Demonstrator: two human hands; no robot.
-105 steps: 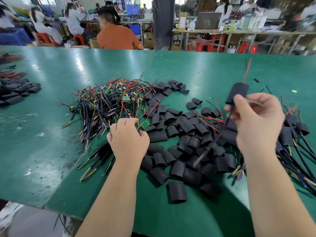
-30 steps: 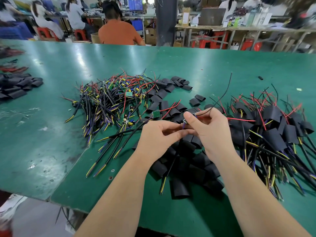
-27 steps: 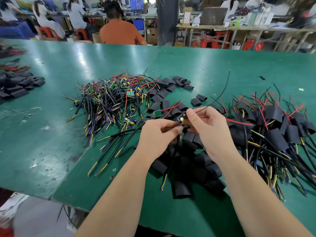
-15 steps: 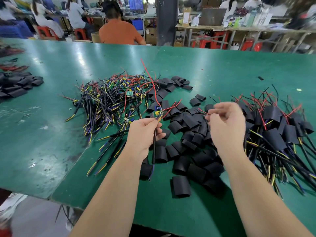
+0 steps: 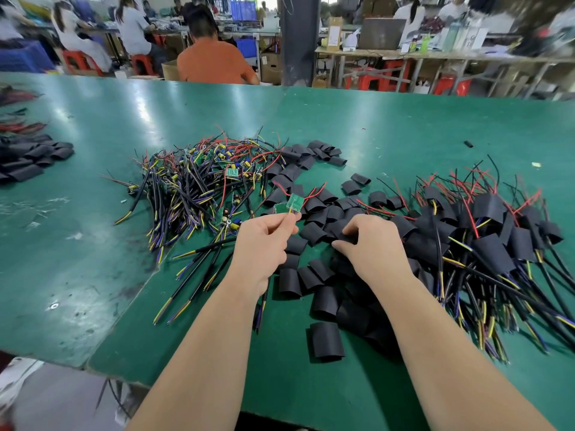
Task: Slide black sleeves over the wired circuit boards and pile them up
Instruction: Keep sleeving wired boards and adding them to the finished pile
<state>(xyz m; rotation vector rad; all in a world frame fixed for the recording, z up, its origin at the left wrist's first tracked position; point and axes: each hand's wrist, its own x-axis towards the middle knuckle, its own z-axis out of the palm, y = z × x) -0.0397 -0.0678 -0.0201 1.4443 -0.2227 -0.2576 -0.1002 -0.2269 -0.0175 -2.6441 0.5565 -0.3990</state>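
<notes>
Dropped from mid-air since half a second ago, the right hand (image 5: 370, 244) now lies on the loose black sleeves (image 5: 326, 340) on the green surface (image 5: 404, 135). A tangle of bare wired boards (image 5: 202, 181) lies left of centre. Beside it the left hand (image 5: 264, 241) pinches one circuit board (image 5: 294, 203) by its wires between thumb and fingers, green face up. The right hand's fingers curl onto a sleeve; whether they grip it is unclear. At right, the finished pile (image 5: 491, 241) holds boards inside sleeves, wires poking out.
</notes>
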